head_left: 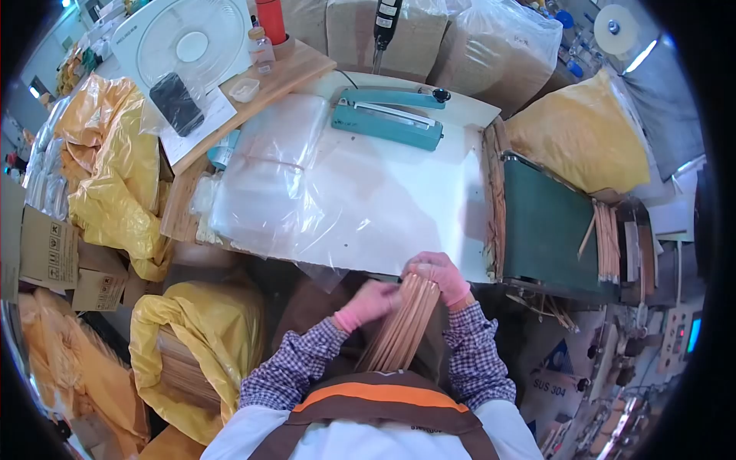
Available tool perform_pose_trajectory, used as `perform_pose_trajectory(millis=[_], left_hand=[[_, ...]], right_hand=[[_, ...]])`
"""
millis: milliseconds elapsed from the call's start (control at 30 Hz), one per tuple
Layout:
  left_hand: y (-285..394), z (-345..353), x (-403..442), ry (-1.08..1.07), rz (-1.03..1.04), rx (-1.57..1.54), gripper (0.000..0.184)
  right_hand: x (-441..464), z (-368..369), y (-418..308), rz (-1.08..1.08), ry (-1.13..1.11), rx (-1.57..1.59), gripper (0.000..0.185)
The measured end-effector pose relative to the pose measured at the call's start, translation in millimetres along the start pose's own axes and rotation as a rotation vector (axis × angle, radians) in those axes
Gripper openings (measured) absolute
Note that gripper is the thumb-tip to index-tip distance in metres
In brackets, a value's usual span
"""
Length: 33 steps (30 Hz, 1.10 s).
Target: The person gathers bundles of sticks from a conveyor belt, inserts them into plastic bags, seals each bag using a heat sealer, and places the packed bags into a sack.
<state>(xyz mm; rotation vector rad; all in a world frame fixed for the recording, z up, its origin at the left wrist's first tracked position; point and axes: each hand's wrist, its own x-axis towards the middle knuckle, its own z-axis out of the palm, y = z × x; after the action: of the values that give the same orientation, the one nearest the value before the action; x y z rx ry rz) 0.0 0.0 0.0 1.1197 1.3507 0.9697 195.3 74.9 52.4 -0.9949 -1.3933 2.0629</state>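
A bundle of thin wooden sticks [400, 323] slants in front of my apron, its upper end near the front edge of the white worktop [368, 222]. My right hand [438, 277], in a pink glove, is closed around the top of this bundle. Beside the bundle's left side is my left hand [365, 304], also gloved in pink, its fingertips against or very near the sticks. Those fingers are slightly blurred, so their grip is unclear. The bundle's lower end reaches down by the apron.
A teal bag sealer [389, 120] stands at the worktop's back. Clear plastic bags [264, 180] lie on the left. At right, a green conveyor belt [546, 226] carries more sticks [606, 244]. A yellow bag of sticks [195, 337] stands lower left, and cartons [50, 245] are at far left.
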Motion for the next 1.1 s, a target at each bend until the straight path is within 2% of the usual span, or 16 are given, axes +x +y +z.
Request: perform_pose_trajectory(millis=[33, 100, 167, 267, 367, 400, 467, 600, 700, 733, 800, 833, 900, 933, 1000, 1100], left_hand=[[0.9, 1.2, 5.7, 0.000, 0.014, -0.002, 0.032], [-53.3, -17.2, -0.5, 0.653, 0.217, 0.626, 0.023], [-52.1, -43.0, 7.8, 0.889, 0.157, 0.990, 0.020], [-87.5, -61.5, 28.1, 0.636, 0.240, 1.008, 0.019], [-97.5, -73.3, 43.6, 0.546, 0.153, 0.550, 0.015], [-85.4, -74.5, 41.1, 0.536, 0.228, 0.464, 0.015], [-43.6, -72.2, 23.7, 0.507, 0.372, 0.293, 0.015], [-26.4, -68.8, 5.6, 0.622, 0.419, 0.569, 0.016], [-31.4, -85.8, 1.1, 0.518, -0.053, -1.044, 0.014], [-20.5, -99.6, 0.7, 0.514, -0.052, -1.374, 0.019], [-12.4, -121.7, -5.3, 0.575, -0.045, -1.120, 0.022], [-16.2, -125.4, -6.6, 0.566, -0.037, -0.944, 0.019], [-19.2, -115.3, 7.9, 0.807, 0.228, -0.127, 0.014], [-10.0, -107.3, 12.8, 0.891, 0.351, 0.296, 0.014], [25.5, -84.5, 3.2, 0.641, 0.469, 0.408, 0.014], [43.6, -42.4, -20.9, 0.383, 0.758, 0.638, 0.017]], right_hand=[[-1.6, -9.4, 1.3, 0.011, 0.050, -0.031, 0.025], [-20.1, 2.4, 11.2, 0.063, 0.123, -0.044, 0.024], [-11.4, 1.6, 16.7, 0.027, 0.149, -0.037, 0.024], [8.8, 2.6, 23.8, 0.104, 0.142, -0.025, 0.025], [40.1, 14.4, 30.0, 0.053, 0.025, -0.108, 0.031], [51.1, 22.6, 27.8, 0.167, 0.006, -0.056, 0.036], [76.3, 46.6, 28.6, 0.110, -0.029, -0.102, 0.036], [110.3, 85.2, 39.3, 0.026, -0.114, -0.065, 0.037], [109.7, 72.0, 46.9, 0.082, -0.150, -0.372, 0.034], [105.5, 63.6, 49.6, 0.159, -0.080, -0.299, 0.033], [93.7, 47.3, 48.2, 0.303, 0.061, -0.167, 0.031], [88.6, 43.9, 45.3, 0.264, 0.050, -0.121, 0.030], [73.3, 41.5, 37.4, 0.190, 0.029, -0.023, 0.027], [71.0, 48.3, 23.9, 0.074, -0.094, -0.139, 0.029], [76.9, 71.0, 1.7, -0.156, -0.332, -0.363, 0.032], [94.3, 82.7, 37.3, -0.222, -0.395, -0.015, 0.047]])
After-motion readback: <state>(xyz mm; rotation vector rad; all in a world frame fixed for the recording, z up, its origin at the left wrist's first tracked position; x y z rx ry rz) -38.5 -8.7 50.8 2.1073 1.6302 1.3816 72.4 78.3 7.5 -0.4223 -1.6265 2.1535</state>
